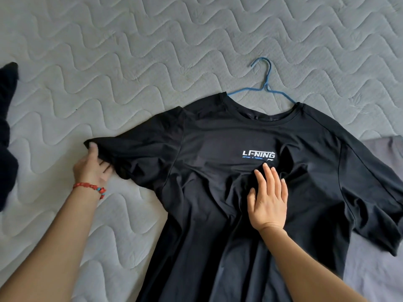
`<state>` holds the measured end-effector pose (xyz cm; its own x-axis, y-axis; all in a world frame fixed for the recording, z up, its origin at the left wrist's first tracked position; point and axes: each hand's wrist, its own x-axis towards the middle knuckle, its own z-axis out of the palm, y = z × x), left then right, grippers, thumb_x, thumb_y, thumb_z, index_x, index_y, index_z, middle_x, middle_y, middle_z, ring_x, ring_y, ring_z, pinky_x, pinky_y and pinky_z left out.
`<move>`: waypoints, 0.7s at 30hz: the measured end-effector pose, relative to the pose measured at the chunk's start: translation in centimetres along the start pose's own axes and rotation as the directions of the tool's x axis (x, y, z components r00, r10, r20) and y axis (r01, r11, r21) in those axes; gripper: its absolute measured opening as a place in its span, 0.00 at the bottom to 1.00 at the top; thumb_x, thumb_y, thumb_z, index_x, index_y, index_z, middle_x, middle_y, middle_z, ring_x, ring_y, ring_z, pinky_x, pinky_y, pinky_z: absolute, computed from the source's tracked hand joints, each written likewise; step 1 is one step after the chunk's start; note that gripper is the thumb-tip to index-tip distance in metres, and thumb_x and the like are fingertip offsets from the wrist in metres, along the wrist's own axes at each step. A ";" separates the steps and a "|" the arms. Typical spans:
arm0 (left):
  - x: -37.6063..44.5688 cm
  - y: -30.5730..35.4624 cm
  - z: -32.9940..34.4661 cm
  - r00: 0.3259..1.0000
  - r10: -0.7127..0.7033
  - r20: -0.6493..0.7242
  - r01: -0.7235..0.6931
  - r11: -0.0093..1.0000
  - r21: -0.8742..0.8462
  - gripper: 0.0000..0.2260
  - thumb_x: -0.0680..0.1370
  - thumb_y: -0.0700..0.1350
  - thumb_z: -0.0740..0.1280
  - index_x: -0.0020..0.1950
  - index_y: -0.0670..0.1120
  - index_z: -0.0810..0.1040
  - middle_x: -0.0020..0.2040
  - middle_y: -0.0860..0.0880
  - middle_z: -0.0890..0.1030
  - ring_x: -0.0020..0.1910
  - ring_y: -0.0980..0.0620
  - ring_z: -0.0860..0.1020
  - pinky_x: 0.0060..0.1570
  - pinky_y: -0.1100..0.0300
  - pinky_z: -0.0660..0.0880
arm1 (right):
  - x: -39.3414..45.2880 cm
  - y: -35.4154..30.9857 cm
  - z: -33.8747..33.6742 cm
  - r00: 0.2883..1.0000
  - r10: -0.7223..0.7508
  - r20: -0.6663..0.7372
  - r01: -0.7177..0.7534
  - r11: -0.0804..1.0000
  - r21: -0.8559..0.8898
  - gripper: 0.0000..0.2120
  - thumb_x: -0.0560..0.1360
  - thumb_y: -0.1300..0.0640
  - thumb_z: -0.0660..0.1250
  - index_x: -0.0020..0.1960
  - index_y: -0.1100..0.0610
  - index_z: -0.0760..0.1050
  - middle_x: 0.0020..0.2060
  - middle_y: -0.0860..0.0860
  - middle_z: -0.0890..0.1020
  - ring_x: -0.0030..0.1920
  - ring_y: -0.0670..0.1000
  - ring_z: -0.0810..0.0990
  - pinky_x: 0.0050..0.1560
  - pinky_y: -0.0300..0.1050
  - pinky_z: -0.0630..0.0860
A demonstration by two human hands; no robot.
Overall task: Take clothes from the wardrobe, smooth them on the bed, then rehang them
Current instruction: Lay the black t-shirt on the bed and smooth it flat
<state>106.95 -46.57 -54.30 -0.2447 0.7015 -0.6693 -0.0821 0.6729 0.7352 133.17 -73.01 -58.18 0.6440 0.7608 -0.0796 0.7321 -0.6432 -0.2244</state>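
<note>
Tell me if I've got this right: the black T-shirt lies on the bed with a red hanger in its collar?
Not quite. The head view shows the hanger is blue, not red. The rest holds: it sits in the collar of the black T-shirt, which lies on the bed.

A single wide-angle camera, worn on the person's head, looks forward and steeply down onto the grey quilted mattress with a wavy stitch pattern [109, 62], which fills the picture from edge to edge. It sits close: both bare forearms enter from the bottom edge, and the left hand [92, 165] and right hand [267, 198] lie in the middle band. The black short-sleeved T-shirt with a white chest logo [218, 203] spreads across the centre and right. Lens curvature bends the stitching toward the corners. No second view overlaps this one.
</note>
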 end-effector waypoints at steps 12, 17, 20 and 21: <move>-1.6 -0.4 -1.7 0.945 0.259 -0.201 -0.143 0.878 0.457 0.14 0.74 0.48 0.68 0.39 0.37 0.75 0.41 0.42 0.79 0.49 0.43 0.78 0.51 0.53 0.74 | -0.3 -0.1 -0.4 0.999 0.017 0.041 -0.018 1.000 0.020 0.27 0.73 0.50 0.47 0.68 0.57 0.67 0.72 0.54 0.65 0.74 0.56 0.59 0.73 0.53 0.51; -2.3 -1.6 -4.3 0.995 -0.078 -0.058 0.092 0.943 0.320 0.17 0.73 0.55 0.69 0.48 0.42 0.74 0.51 0.42 0.77 0.50 0.45 0.77 0.51 0.50 0.76 | -0.6 -0.4 -0.5 0.998 0.034 0.060 -0.036 0.999 0.030 0.27 0.74 0.50 0.46 0.70 0.57 0.65 0.73 0.53 0.62 0.75 0.55 0.56 0.73 0.54 0.50; -3.0 -2.1 -4.5 0.991 -0.111 0.069 0.085 0.949 0.305 0.07 0.75 0.43 0.68 0.47 0.40 0.76 0.52 0.41 0.78 0.45 0.48 0.79 0.50 0.54 0.74 | -1.6 -1.0 -0.1 0.994 0.089 0.060 -0.094 0.992 0.079 0.23 0.78 0.56 0.54 0.72 0.57 0.62 0.74 0.53 0.60 0.75 0.54 0.54 0.73 0.55 0.48; -3.3 -2.3 -4.5 0.994 -0.091 0.058 0.070 0.954 0.291 0.03 0.75 0.40 0.67 0.43 0.40 0.76 0.50 0.41 0.78 0.42 0.49 0.78 0.50 0.53 0.74 | -2.2 -1.3 0.0 0.992 0.109 0.061 -0.115 0.989 0.092 0.24 0.77 0.57 0.56 0.72 0.57 0.60 0.75 0.53 0.59 0.75 0.54 0.53 0.73 0.54 0.47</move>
<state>103.62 -51.47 -53.30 -0.1795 0.6501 -0.7383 0.1862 0.7594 0.6234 130.78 -73.79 -57.73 0.7055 0.6898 -0.1629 0.6300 -0.7156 -0.3019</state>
